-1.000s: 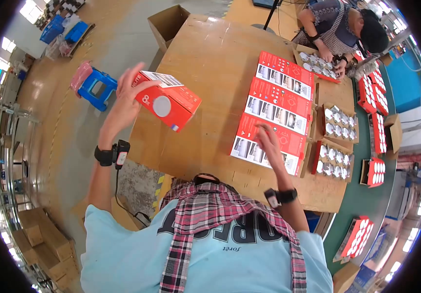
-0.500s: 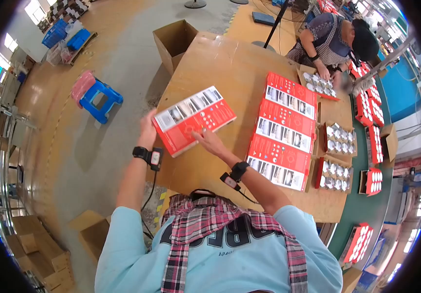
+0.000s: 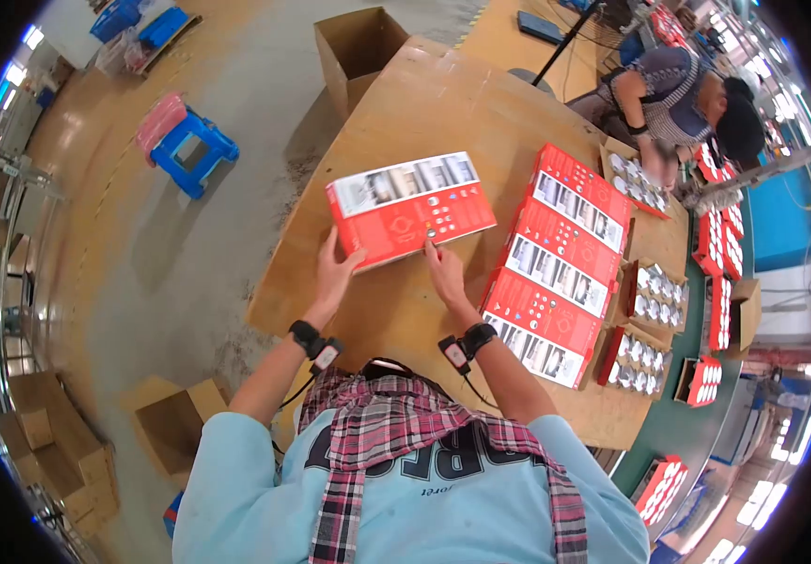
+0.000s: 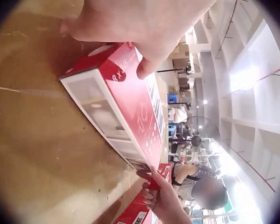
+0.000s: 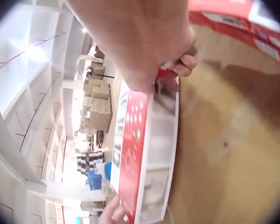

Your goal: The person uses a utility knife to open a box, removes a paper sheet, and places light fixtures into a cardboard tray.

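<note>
A red and white carton (image 3: pixel 410 218) with printed pictures lies flat above the table, directly in front of me. My left hand (image 3: pixel 333 274) grips its left end; in the left wrist view the thumb (image 4: pixel 144 67) lies on the red top. At the near long side my right hand (image 3: pixel 445 274) pinches the edge towards the right, its fingers (image 5: pixel 184 66) curled there in the right wrist view. To the right, several similar red cartons (image 3: pixel 556 268) lie side by side in a row.
Open trays of round white and silver pieces (image 3: pixel 657 296) stand right of the carton row. Another person (image 3: pixel 659 103) works at the far right corner. Beyond runs a green surface (image 3: pixel 673 414) with more trays. An open cardboard box (image 3: pixel 360 56) and blue stool (image 3: pixel 194 155) stand beside the wooden table (image 3: pixel 462 103).
The carton, earlier raised in the left hand alone, has been turned flat and moved right. The right hand has left the carton row and now holds the carton's near side.
</note>
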A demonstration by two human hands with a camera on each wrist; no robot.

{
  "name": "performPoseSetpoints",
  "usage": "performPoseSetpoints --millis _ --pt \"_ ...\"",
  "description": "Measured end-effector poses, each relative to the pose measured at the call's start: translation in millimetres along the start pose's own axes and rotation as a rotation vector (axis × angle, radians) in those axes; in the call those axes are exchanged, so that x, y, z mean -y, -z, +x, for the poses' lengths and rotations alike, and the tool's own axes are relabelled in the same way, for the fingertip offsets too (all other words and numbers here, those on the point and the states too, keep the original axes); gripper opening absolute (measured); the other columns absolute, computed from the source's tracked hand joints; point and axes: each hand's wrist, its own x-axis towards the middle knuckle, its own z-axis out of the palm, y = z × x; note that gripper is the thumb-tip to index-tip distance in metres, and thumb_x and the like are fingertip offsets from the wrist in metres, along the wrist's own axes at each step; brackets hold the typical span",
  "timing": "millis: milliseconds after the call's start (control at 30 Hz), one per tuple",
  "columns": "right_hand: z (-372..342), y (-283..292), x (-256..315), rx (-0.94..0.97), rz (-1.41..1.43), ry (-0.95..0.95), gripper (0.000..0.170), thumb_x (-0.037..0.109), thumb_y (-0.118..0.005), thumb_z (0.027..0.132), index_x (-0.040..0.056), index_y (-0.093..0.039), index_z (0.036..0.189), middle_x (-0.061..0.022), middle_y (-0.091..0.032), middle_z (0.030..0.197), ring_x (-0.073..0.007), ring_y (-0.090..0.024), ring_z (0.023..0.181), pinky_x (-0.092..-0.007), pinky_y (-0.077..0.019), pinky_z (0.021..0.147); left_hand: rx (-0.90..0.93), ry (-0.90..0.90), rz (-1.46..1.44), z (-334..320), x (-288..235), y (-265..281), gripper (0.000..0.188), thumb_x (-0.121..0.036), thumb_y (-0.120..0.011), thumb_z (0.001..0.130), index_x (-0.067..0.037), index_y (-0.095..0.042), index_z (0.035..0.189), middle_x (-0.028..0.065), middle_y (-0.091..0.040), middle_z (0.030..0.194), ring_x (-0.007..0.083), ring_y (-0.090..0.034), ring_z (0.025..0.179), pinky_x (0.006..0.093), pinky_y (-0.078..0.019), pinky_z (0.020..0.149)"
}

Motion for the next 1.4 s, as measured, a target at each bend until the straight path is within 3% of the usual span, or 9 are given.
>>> performPoseSetpoints --millis 100,200,300,433,500,600,700,1000,1400 --pt "-17.0 -12.0 32.7 0.123 -0.060 0.149 0.047 0.045 -0.057 0.089 -0.0009 -0.062 0.082 -0.0164 -0.053 0.060 -0.0257 -0.055 0.057 -0.0393 -0.0434 0.059 0.004 0.198 -0.280 15.9 -0.8 -34.6 0.077 -0.027 -0.077 0.075 0.000 -0.042 0.137 0.0176 -0.045 0.134 0.0227 -0.045 0.124 0.0332 -0.0366 0.102" --pt "-20.6 -13.6 27.8 0.106 0.096 0.212 0.045 0.042 -0.058 0.089 -0.0018 -0.060 0.096 -0.0137 -0.056 0.067 -0.0247 -0.053 0.058 -0.0379 -0.0437 0.058 -0.181 0.448 -0.141 37.8 23.3 -53.5 0.066 -0.022 -0.074 0.079 -0.001 -0.045 0.134 0.0140 -0.052 0.128 0.0175 -0.055 0.109 0.0340 -0.0421 0.093" --pt "-35.8 0.4 1.1 0.109 0.036 0.307 0.043 0.037 -0.061 0.088 -0.0008 -0.055 0.107 -0.0143 -0.061 0.079 -0.0299 -0.059 0.068 -0.0396 -0.0475 0.068 -0.026 0.308 -0.203 39.0 1.1 -48.3 0.058 -0.022 -0.074 0.079 0.002 -0.050 0.126 0.0121 -0.058 0.119 0.0176 -0.058 0.103 0.0324 -0.0450 0.087" --pt "-70.1 60.0 15.5 0.272 0.355 0.160 0.031 0.027 -0.054 0.095 -0.0009 -0.054 0.110 -0.0075 -0.057 0.076 -0.0163 -0.056 0.062 -0.0304 -0.0466 0.059 -0.197 -0.084 -0.018 48.8 -72.2 -25.5 0.054 -0.019 -0.074 0.077 0.005 -0.053 0.121 0.0092 -0.062 0.108 0.0166 -0.058 0.096 0.0303 -0.0451 0.085" --pt "-82.9 84.5 27.6 0.372 0.516 0.072 0.027 0.022 -0.047 0.099 -0.0007 -0.053 0.111 -0.0057 -0.056 0.074 -0.0105 -0.054 0.059 -0.0253 -0.0444 0.054 -0.060 -0.314 0.056 48.1 -124.2 -5.1 0.058 -0.017 -0.074 0.076 0.001 -0.053 0.127 0.0081 -0.058 0.103 0.0178 -0.055 0.093 0.0318 -0.0444 0.084" --pt "-100.0 117.2 79.9 0.439 0.674 0.000 0.028 0.023 -0.041 0.102 0.0001 -0.054 0.110 -0.0038 -0.056 0.072 -0.0067 -0.052 0.054 -0.0215 -0.0401 0.048 -0.089 -0.481 0.625 2.2 -199.0 -3.1 0.063 -0.016 -0.074 0.074 -0.007 -0.051 0.132 0.0086 -0.048 0.098 0.0208 -0.050 0.090 0.0335 -0.0435 0.082" --pt "-112.7 135.4 127.3 0.440 0.714 0.069 0.028 0.024 -0.040 0.102 0.0014 -0.052 0.113 -0.0030 -0.054 0.066 -0.0079 -0.049 0.050 -0.0219 -0.0385 0.046 0.043 -0.604 0.817 -31.1 -210.9 -8.9 0.064 -0.016 -0.072 0.073 -0.013 -0.050 0.133 0.0127 -0.040 0.099 0.0281 -0.049 0.093 0.0375 -0.0439 0.083" --pt "-126.7 146.5 155.2 0.430 0.819 0.135 0.030 0.026 -0.042 0.101 0.0038 -0.051 0.118 -0.0005 -0.052 0.060 -0.0045 -0.041 0.043 -0.0194 -0.0295 0.041 0.190 -0.539 0.927 -92.2 -212.4 -16.3 0.069 -0.012 -0.074 0.072 -0.017 -0.049 0.135 0.0135 -0.038 0.099 0.0288 -0.047 0.091 0.0390 -0.0446 0.080" --pt "-131.6 143.7 168.9 0.503 0.748 0.144 0.030 0.025 -0.041 0.100 0.0038 -0.052 0.117 0.0007 -0.050 0.059 -0.0039 -0.037 0.043 -0.0195 -0.0268 0.041 0.183 -0.590 1.039 -101.1 -203.8 -13.5 0.072 -0.017 -0.071 0.074 -0.022 -0.042 0.139 0.0161 -0.049 0.123 0.0344 -0.049 0.114 0.0449 -0.0456 0.090"
